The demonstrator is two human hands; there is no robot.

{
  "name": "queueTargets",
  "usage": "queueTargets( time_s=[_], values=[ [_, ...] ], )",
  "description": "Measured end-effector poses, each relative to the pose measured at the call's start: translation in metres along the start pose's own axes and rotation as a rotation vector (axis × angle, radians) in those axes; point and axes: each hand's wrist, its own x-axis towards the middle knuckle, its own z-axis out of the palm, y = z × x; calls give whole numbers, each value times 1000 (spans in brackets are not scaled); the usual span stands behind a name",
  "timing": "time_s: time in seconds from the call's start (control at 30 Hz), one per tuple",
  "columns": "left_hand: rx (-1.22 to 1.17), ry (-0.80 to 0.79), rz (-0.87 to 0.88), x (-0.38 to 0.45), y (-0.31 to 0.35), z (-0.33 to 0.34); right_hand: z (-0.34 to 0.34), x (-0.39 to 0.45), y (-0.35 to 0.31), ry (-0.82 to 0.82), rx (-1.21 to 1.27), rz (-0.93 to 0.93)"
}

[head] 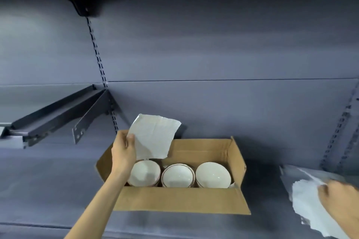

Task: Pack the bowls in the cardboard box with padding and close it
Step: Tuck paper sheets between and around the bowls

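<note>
An open cardboard box (180, 201) stands on the grey shelf. Inside it sit three white bowls side by side: a left bowl (144, 173), a middle bowl (177, 175) with a dark rim line, and a right bowl (212, 174). My left hand (123, 151) pinches a white padding sheet (153, 137) by its left edge, holding it upright above the box's back left corner. My right hand (339, 198) is blurred at the right edge and touches a pile of white padding sheets (307, 202) lying on the shelf; its grip is unclear.
The grey shelf surface (48, 186) runs left and right of the box. A dark metal shelf bracket (58, 118) juts out at the left. Slotted uprights (97, 54) run up the grey back wall. Another shelf hangs overhead at the top left.
</note>
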Motion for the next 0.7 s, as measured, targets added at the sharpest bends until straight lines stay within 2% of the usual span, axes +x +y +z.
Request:
queueTargets(
  time_s=[0.1, 0.17, 0.3, 0.37, 0.47, 0.57, 0.7],
  values=[
    [-34, -47, -45, 20, -23, 4, -82, -19, -71, 300, 197, -11],
    [-30, -94, -50, 28, -33, 10, -123, -27, -122, 422, 354, -64],
    [3, -196, -8, 40, -50, 21, -155, -38, -200, 398, 728, -276],
    [12, -181, -1, 44, -61, 22, -156, -43, -241, 346, 837, -358],
    [23, -90, -15, 41, -79, 20, -138, -48, -296, 321, 812, -481],
    [58, 27, 15, 34, -92, 15, -109, -49, -340, 394, 664, -559],
    [31, 99, -8, 38, -100, 10, -57, -43, -374, 404, 771, -552]
  ],
)
